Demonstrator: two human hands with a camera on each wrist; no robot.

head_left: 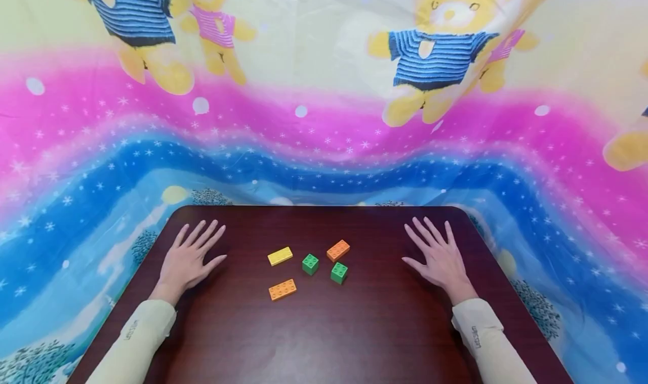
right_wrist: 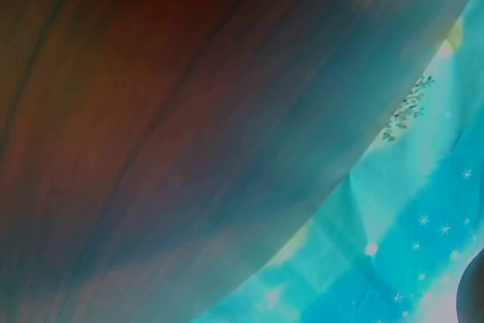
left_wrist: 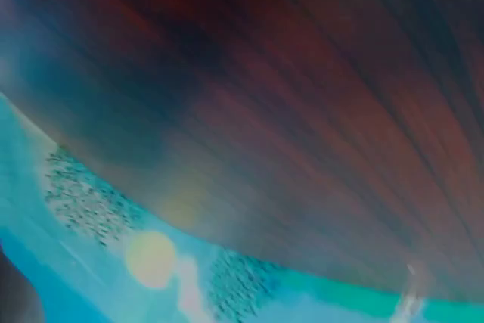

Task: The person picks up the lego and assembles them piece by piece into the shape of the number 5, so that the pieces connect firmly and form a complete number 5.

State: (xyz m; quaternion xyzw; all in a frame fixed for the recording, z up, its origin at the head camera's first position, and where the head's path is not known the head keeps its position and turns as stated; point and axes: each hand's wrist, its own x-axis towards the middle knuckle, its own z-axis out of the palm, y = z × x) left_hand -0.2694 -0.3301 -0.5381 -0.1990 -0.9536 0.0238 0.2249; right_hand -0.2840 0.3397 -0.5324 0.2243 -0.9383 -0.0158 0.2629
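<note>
In the head view my left hand (head_left: 189, 260) lies palm down with fingers spread at the left of the dark wooden table (head_left: 324, 339). My right hand (head_left: 439, 258) lies the same way at the right, holding nothing. Between them sit several toy building bricks. A yellow brick (head_left: 280, 256) is nearest the left hand, with a light-orange brick (head_left: 282, 289) in front of it. Right of these stand a green brick (head_left: 310, 264) and a second green brick (head_left: 339, 272). Just behind the latter is a darker orange brick (head_left: 338, 250). Neither hand touches a brick.
A printed cloth (head_left: 324, 125) with bears and snowflakes hangs behind the table and along its sides. Both wrist views show mostly blurred tabletop, with the table's edge and the blue cloth (right_wrist: 393, 240) beyond. The table's far corners are rounded.
</note>
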